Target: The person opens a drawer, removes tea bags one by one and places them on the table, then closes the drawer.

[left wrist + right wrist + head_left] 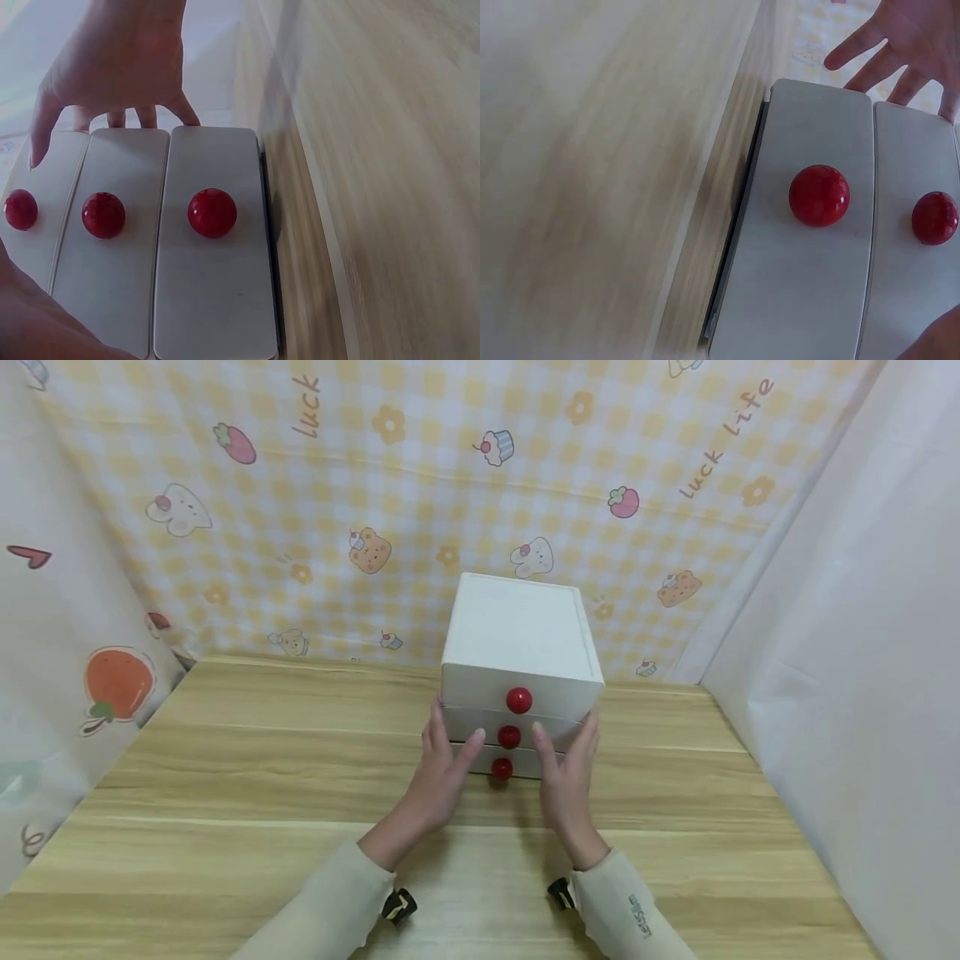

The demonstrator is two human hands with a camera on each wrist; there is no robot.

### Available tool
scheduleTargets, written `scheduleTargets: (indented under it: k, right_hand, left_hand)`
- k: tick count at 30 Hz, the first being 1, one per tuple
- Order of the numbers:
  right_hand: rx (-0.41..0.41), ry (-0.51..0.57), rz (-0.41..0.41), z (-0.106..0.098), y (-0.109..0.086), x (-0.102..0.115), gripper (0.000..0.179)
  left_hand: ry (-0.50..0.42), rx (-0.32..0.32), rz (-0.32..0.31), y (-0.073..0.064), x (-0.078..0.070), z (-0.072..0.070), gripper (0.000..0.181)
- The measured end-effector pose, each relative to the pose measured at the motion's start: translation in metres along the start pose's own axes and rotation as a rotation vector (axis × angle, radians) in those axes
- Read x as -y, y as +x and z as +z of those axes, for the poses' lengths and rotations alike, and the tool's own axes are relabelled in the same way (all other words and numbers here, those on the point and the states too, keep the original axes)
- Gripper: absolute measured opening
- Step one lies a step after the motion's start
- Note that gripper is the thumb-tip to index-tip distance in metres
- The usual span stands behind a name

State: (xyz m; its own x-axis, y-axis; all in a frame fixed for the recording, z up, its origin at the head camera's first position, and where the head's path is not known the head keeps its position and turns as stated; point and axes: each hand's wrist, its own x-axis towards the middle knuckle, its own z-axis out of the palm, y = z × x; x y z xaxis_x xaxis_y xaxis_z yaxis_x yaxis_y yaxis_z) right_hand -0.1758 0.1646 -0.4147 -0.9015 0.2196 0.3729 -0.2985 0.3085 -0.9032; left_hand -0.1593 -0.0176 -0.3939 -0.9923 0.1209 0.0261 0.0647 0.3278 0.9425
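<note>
A white box of three stacked drawers (525, 622) stands on the wooden table near the back cloth. Each drawer front has a round red knob (519, 700). My left hand (441, 777) rests on the box's left side, its thumb toward the front. On the opposite side my right hand (566, 772) touches the box, thumb also forward. In the left wrist view the right hand's fingers (178, 109) look spread along the box's side. The right wrist view shows the left hand's fingers (877, 67) straight and splayed by the side edge. Neither hand touches a knob.
The wooden table (262, 752) extends to both sides and in front of the box. A yellow checked cloth (420, 485) with printed cartoons hangs behind it. White sheets (862, 652) close off the left and right sides.
</note>
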Motion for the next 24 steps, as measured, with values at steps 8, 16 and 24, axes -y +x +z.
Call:
scheduleTargets:
  k: [8, 16, 24]
  right_hand:
    - [0.013, -0.023, -0.018, 0.011, 0.005, 0.000, 0.087]
    - [0.029, -0.035, -0.057, 0.023, 0.011, 0.003, 0.091]
    - [0.069, -0.028, -0.033, 0.033, 0.013, 0.005, 0.094]
  left_hand:
    - [0.002, 0.007, -0.015, 0.003, 0.005, -0.010, 0.090]
    - [0.014, -0.005, -0.032, 0.008, 0.009, -0.019, 0.091]
    - [-0.011, -0.023, -0.055, 0.013, 0.008, -0.028, 0.090]
